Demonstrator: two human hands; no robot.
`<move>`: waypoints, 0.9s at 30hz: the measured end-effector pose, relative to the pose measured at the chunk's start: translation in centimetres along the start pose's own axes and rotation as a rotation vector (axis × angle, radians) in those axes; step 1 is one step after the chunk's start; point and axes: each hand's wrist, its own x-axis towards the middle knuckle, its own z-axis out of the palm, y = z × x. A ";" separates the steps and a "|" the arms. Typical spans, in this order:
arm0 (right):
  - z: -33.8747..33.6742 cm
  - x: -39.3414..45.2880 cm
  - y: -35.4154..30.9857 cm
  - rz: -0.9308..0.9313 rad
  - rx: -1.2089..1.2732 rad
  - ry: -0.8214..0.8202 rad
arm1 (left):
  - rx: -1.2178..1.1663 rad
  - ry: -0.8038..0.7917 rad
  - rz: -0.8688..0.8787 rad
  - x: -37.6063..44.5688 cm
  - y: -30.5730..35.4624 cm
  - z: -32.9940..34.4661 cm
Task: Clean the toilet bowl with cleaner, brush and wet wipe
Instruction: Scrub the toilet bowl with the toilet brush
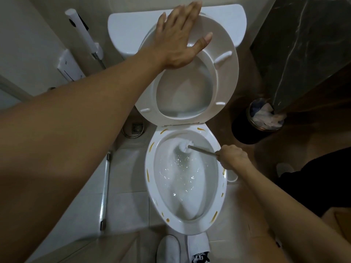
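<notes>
The white toilet bowl (152, 188) is open below me, with yellow-brown streaks dotted along its rim and water swirling inside. My right hand (232, 157) grips the metal handle of a toilet brush (185, 145); its white head presses against the upper inner wall of the bowl. My left hand (178, 37) lies flat with spread fingers on the raised seat (226, 76), which leans back against the cistern (129, 29). No cleaner bottle or wet wipe is in view.
A black bin (245, 130) holding crumpled tissue stands right of the toilet beside a dark marble wall. A bidet sprayer (81, 31) hangs on the left wall above a floor drain (137, 127). A white brush holder (233, 177) sits by the bowl. My slippered feet (169, 249) are at the bowl's front.
</notes>
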 end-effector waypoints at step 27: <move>-1.1 -0.3 -4.2 -0.062 0.062 -0.030 | -0.006 -0.018 -0.005 0.0 0.1 -0.2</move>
